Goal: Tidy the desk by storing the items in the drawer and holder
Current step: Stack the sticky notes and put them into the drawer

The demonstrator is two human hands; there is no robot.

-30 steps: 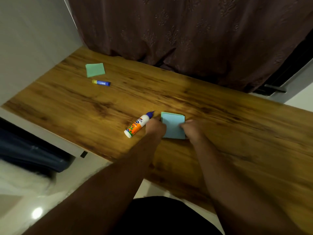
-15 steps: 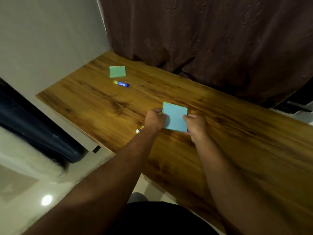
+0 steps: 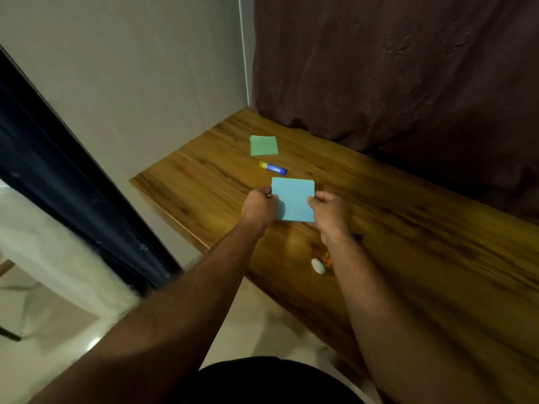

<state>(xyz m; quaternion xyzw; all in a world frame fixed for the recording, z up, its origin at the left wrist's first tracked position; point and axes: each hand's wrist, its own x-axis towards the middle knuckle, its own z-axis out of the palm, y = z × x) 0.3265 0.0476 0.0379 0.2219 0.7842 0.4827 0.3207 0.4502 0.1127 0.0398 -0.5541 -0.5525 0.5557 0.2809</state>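
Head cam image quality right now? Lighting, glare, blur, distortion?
Head view: dim, warm light; a soft glare patch on the desk beside the glue bottle, which the right forearm mostly hides. Motion blur smears the floor and white fabric at lower left. Wide-angle distortion bends the wall edge. The blue note pad and green pad read sharp enough.

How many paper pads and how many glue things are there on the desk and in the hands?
Paper pads: 2, the blue pad held in both hands and the green pad on the desk
Glue: 2, the glue stick and the glue bottle
Total: 4
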